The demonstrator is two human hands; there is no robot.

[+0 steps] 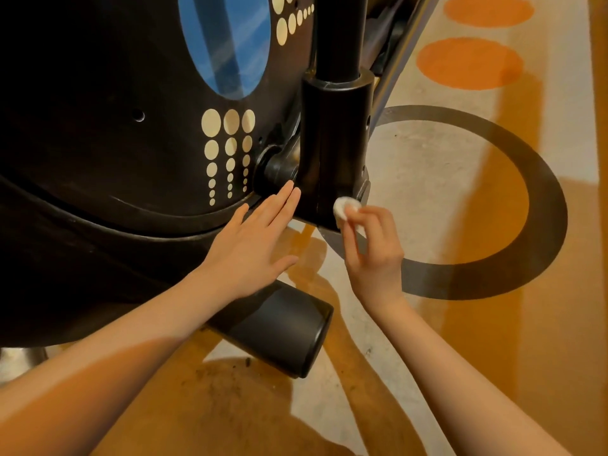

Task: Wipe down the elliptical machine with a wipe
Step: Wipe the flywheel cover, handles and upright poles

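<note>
A small white wipe is pinched in the right hand against the elliptical machine's black post; the left hand is laid flat beside it, fingers straight, nothing held.

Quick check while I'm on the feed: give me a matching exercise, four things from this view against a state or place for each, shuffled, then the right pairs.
Things:
1. left hand
2. right hand
3. wipe
4. black end cap

States or places:
A. small, white, pressed against the bottom of the black upright post
B. fingers straight, flat against the elliptical machine
C. below the left hand, sticking out over the patterned floor
D. fingers curled, pinching the wipe

Pairs: 1-B, 2-D, 3-A, 4-C
</note>
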